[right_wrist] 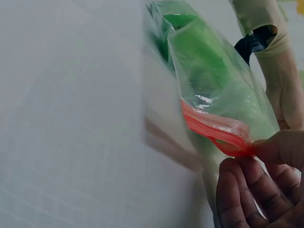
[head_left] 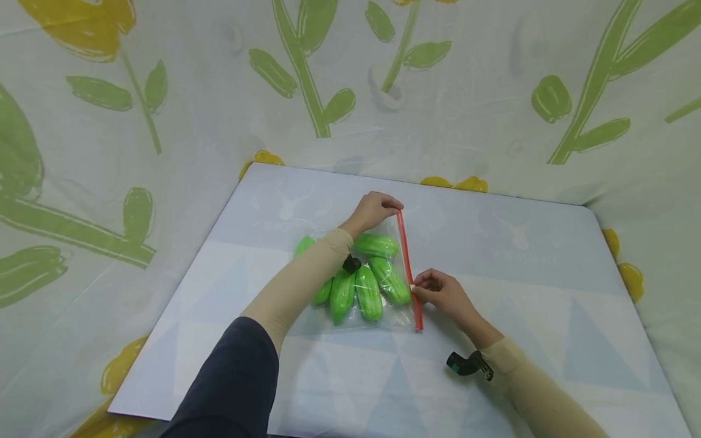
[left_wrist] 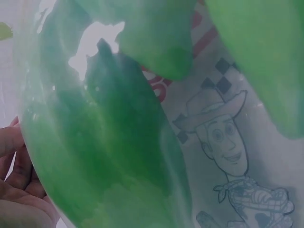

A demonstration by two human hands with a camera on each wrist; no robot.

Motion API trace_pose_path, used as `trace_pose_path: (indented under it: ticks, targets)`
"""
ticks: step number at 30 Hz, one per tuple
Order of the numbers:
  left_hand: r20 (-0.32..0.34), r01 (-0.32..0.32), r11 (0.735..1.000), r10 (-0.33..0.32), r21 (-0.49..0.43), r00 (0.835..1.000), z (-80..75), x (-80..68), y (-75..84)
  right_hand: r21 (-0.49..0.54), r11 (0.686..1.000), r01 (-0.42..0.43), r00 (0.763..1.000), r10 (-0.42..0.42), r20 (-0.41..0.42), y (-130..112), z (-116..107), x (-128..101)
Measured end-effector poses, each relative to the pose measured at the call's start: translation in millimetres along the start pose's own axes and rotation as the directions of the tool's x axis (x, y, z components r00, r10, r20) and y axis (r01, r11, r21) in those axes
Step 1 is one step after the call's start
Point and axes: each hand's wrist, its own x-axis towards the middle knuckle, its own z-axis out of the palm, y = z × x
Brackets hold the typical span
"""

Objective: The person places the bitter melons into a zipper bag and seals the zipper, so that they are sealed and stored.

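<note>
Bag [head_left: 356, 277] of green pods lies mid-mat, red zip [head_left: 408, 267] being sealed — far end pinched by left hand [head_left: 373, 210] at 12 o'clock, near stretch by right hand [head_left: 443, 292] — remaining strip likely needs pressing toward 6.

You're looking down at a pale blue table [head_left: 547, 286] with faint triangle and deer prints, set over a tulip-patterned cloth [head_left: 109, 152]; lying flat on it is a clear zip bag [head_left: 361, 277] of green cucumbers [head_left: 368, 291], red strip [head_left: 408, 267] facing right
</note>
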Motion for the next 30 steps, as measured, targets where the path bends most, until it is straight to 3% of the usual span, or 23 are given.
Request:
trace_pose_path:
  ticks: [18, 30]
  targets:
    - [-0.025, 0.008, 0.999, -0.01, -0.047, 1.0, -2.8, -0.6, -2.0, 0.029, 0.998, -0.053, 0.995, 0.05, 0.091, 4.9, -1.1, -28.3]
    - [-0.054, 0.022, 0.997, -0.026, -0.071, 0.998, -2.7, 1.0, -5.3, 0.127, 0.991, -0.037, 0.981, 0.012, 0.192, 6.1, -1.4, -32.3]
